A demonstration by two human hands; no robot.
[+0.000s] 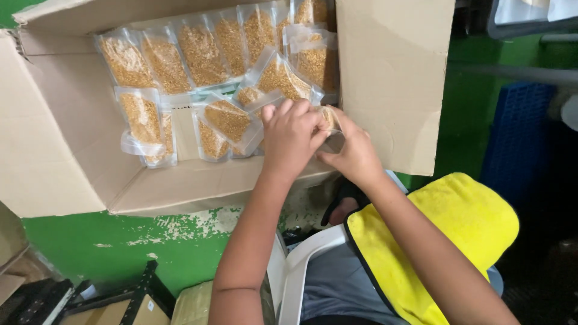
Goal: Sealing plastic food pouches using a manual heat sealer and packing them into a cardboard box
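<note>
This looks like a small packing room or storeroom, not a home; a big cardboard box (198, 90) lies open on its side, filled with rows of identical clear pouches (201, 54) of golden grain; the floor (114, 241) is painted green and the paint is chipped and worn; a blue plastic crate (518, 138) stands to one side; more cartons (126, 310) and a black metal rack (141, 286) sit below, beside a white plastic chair (301, 259).

glossy clear plastic pouches (201, 54), matt cardboard box (391, 78), fuzzy yellow cloth (439, 235)
</note>
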